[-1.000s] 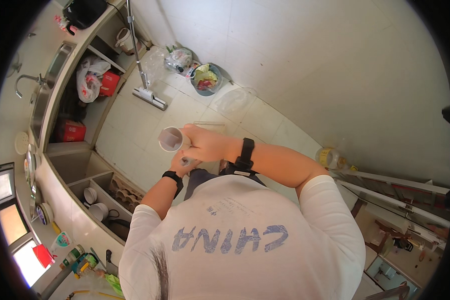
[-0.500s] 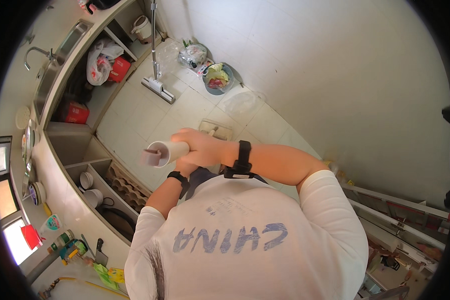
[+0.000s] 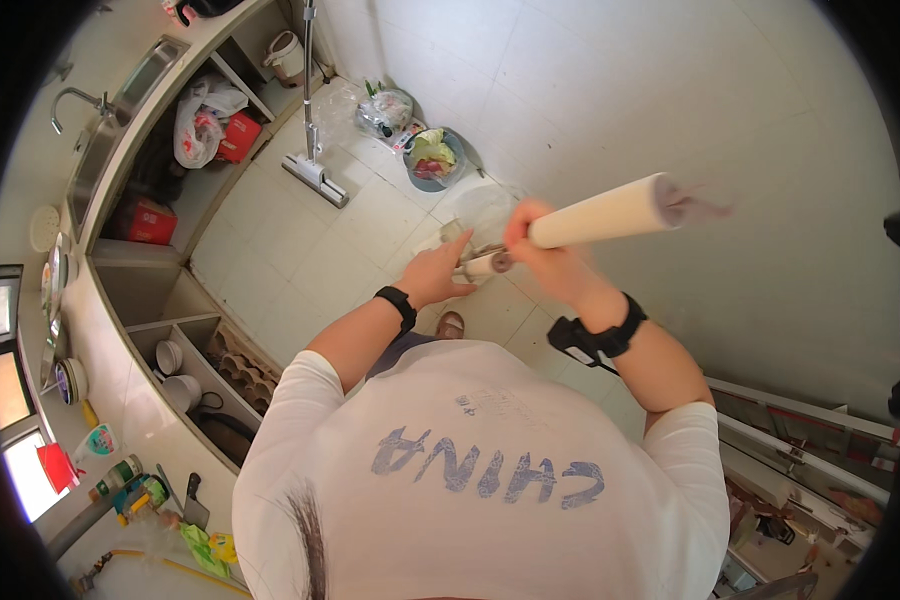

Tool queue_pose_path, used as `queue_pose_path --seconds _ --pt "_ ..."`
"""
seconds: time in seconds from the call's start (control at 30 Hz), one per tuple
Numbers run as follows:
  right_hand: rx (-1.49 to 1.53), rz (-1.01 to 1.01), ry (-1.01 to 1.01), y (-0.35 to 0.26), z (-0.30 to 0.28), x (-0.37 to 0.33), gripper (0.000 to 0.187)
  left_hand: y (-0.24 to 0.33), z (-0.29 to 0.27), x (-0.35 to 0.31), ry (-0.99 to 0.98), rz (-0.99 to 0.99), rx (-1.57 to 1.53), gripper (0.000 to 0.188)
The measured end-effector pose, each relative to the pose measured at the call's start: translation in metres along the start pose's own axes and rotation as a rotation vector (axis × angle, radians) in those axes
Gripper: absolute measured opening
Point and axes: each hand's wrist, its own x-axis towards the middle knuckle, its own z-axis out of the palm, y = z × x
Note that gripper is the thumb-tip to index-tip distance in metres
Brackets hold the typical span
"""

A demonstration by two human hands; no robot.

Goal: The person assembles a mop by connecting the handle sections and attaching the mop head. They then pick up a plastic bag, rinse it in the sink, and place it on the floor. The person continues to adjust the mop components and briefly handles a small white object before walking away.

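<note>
Tiled kitchen floor (image 3: 300,260) below us, pale squares bending toward the rim. Counter (image 3: 120,390) runs along our left, with a steel sink (image 3: 105,150) and tap at its far end; open shelves beneath hold bowls and bags. A flat mop (image 3: 313,170) stands on the floor near the shelving, and just past it a round basin (image 3: 433,160) of green vegetable scraps.

In front of our chest, above the floor, we hold a long cream roll (image 3: 605,212), tilted up toward our right, its far end blurred. Our right hand (image 3: 550,262) is wrapped closed around the roll's near end; black watch on that wrist. Our left hand (image 3: 440,275), black band at the wrist, has fingers curled on a small short tube (image 3: 485,265) just beside the right hand. Whether tube and roll touch, we cannot tell.
</note>
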Motion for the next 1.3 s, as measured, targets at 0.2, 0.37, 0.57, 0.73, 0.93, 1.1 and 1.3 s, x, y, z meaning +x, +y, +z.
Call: queue_pose_path --seconds 0.2,0.37,0.57,0.73,0.93,1.1,1.3 --pt "-0.013 0.132 0.213 -0.016 -0.071 -0.03 0.012 -0.006 -0.01 0.013 -0.042 0.178 0.14 0.069" --pt "-0.051 0.232 0.41 0.014 -0.123 -0.061 0.012 -0.042 -0.017 0.002 -0.09 0.066 0.16 0.056" --pt "-0.035 0.423 0.752 0.073 -0.165 -0.091 0.01 -0.076 -0.033 -0.007 -0.033 -0.036 0.136 0.049" --pt "-0.129 0.454 1.028 0.085 -0.182 -0.107 0.006 -0.099 -0.052 0.001 -0.019 -0.037 0.118 0.048" --pt "-0.511 0.519 0.819 0.069 -0.16 -0.088 0.008 -0.142 -0.094 0.025 -0.082 -0.02 0.117 0.046" --pt "-0.517 0.588 0.833 0.059 -0.141 -0.074 0.009 -0.182 -0.134 0.056 -0.153 0.045 0.151 0.043" --pt "-0.556 0.674 0.878 0.049 -0.109 -0.114 0.008 -0.157 -0.137 0.115 -0.257 0.144 0.258 0.039"
